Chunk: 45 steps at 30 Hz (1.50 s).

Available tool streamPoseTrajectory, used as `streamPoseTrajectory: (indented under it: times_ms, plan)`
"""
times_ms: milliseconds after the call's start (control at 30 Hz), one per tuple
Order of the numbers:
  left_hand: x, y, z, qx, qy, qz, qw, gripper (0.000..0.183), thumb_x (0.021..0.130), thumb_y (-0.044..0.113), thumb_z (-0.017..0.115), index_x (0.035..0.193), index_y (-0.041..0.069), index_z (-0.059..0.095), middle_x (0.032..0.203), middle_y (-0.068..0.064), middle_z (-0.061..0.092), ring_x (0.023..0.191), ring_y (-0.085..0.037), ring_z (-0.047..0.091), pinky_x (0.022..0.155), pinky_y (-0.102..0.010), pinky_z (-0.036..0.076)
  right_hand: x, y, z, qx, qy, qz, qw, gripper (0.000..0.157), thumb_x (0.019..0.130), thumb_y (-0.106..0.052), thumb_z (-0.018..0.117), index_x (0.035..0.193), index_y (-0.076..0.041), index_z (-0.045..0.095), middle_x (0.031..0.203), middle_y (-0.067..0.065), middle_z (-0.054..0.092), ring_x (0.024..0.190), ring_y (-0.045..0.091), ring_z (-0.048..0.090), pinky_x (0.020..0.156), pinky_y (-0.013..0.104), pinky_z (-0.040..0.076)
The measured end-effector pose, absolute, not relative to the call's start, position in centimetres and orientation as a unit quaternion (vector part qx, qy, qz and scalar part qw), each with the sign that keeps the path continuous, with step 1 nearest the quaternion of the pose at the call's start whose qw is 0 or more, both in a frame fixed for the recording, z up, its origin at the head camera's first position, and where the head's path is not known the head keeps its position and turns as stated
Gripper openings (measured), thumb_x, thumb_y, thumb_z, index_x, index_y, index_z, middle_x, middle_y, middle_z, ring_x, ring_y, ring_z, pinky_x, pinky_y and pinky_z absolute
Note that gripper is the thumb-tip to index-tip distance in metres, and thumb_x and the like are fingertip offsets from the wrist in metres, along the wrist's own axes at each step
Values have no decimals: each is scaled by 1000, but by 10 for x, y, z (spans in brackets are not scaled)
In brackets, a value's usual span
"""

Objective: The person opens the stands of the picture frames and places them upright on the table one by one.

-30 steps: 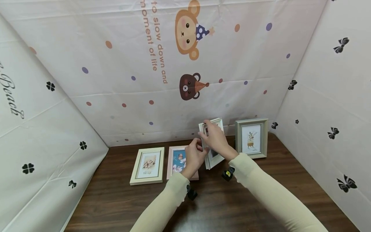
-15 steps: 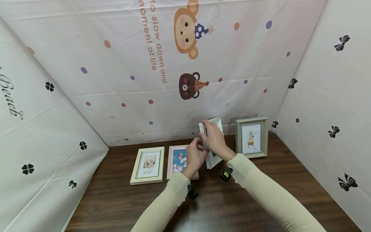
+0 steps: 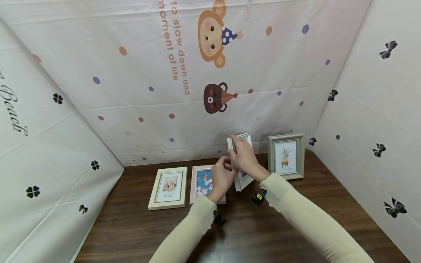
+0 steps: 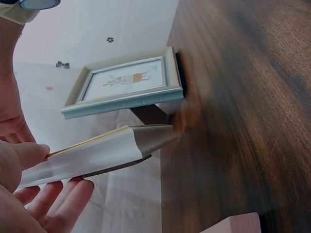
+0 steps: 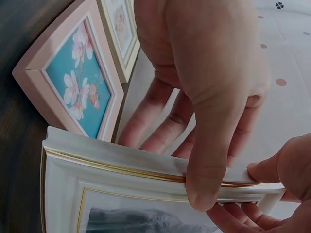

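A white picture frame (image 3: 242, 182) with a thin gold line stands tilted at the back of the table, turned at an angle. My left hand (image 3: 222, 178) grips its left side, thumb on the front and fingers behind, as the right wrist view shows. Higher on that same side, my right hand (image 3: 244, 155) pinches the edge near the top. Part of a grey picture (image 5: 146, 221) shows inside the frame. In the left wrist view the lower end of the white frame (image 4: 92, 158) is close to the tabletop; whether it touches is unclear.
Left of the hands, a pink picture frame (image 3: 201, 168) and a cream picture frame (image 3: 153, 191) stand side by side. A grey-beige picture frame (image 3: 299, 157) stands to the right. Behind is a printed cloth wall (image 3: 164, 138); the brown wooden table (image 3: 250, 233) extends in front.
The white picture frame has turned slightly, so its front looks a little narrower. Both hands keep their grip and have barely moved.
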<state>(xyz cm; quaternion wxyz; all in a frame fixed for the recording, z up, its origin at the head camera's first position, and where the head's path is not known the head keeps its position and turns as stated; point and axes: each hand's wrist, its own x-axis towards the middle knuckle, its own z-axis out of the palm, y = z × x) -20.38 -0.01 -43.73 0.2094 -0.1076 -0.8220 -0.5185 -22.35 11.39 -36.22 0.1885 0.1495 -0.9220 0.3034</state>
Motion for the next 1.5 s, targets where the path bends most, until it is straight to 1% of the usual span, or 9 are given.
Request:
streamPoseTrajectory:
  times_ms: [167, 300, 500, 633, 733, 867, 967, 1167, 1500]
  plan:
    - [-200, -3, -432, -121, -822, -529, 171, 36, 88, 22, 84, 119, 10, 68, 79, 0, 71, 64, -5, 65, 61, -23, 56, -226, 124, -359, 168, -919, 310, 175, 53, 99, -13, 69, 148, -3, 51, 99, 19, 64, 72, 27, 62, 57, 38, 51]
    - [-200, -8, -434, -130, -817, -544, 144, 37, 95, 28, 76, 125, 9, 65, 83, -2, 72, 66, -6, 68, 60, -24, 56, -228, 135, -357, 176, -915, 326, 160, 53, 99, -12, 69, 149, -5, 50, 98, 16, 68, 82, 28, 67, 64, 41, 55]
    - [-202, -16, -441, -117, -824, -540, 125, 28, 100, 29, 70, 120, 9, 69, 84, -2, 72, 66, -7, 65, 58, -24, 53, -228, 154, -356, 177, -906, 355, 151, 55, 100, -11, 67, 152, -10, 48, 107, 19, 68, 91, 32, 69, 68, 43, 57]
    - [-203, -19, -444, -112, -824, -550, 75, 25, 101, 26, 68, 118, 7, 70, 82, -5, 71, 58, -16, 67, 54, -26, 55, -229, 167, -355, 187, -893, 383, 144, 56, 100, -9, 67, 153, -12, 47, 112, 20, 69, 94, 34, 69, 72, 46, 58]
    - [-202, -20, -445, -110, -820, -562, 27, 26, 102, 24, 66, 120, 4, 68, 83, -8, 71, 57, -22, 70, 54, -34, 59, -230, 177, -353, 194, -877, 423, 121, 57, 101, -6, 65, 154, -13, 46, 116, 23, 68, 97, 36, 69, 76, 46, 58]
    - [-201, -18, -444, -111, -809, -577, -23, 32, 105, 24, 62, 126, 0, 66, 90, -14, 73, 70, -26, 74, 63, -40, 62, -231, 188, -353, 191, -848, 487, 80, 56, 101, -3, 63, 154, -15, 47, 120, 25, 66, 101, 36, 68, 80, 46, 57]
    - [-200, -16, -445, -113, -797, -591, -45, 36, 106, 24, 60, 130, -3, 63, 95, -17, 74, 80, -33, 76, 64, -37, 62, -231, 195, -354, 192, -834, 514, 59, 56, 102, -3, 62, 154, -18, 47, 123, 24, 65, 106, 37, 67, 82, 49, 55]
    - [-199, -11, -446, -104, -782, -611, -66, 41, 105, 27, 62, 133, -3, 61, 105, -22, 73, 88, -37, 75, 66, -33, 62, -232, 204, -360, 200, -828, 523, 39, 55, 103, -5, 61, 153, -24, 48, 131, 19, 61, 118, 35, 62, 92, 48, 53]
    - [-202, 4, -445, -82, -746, -652, -107, 48, 98, 39, 72, 123, 2, 55, 97, -22, 71, 83, -40, 75, 70, -49, 62, -230, 203, -361, 209, -825, 523, 34, 54, 103, -6, 61, 153, -23, 49, 131, 19, 63, 117, 35, 63, 91, 45, 54]
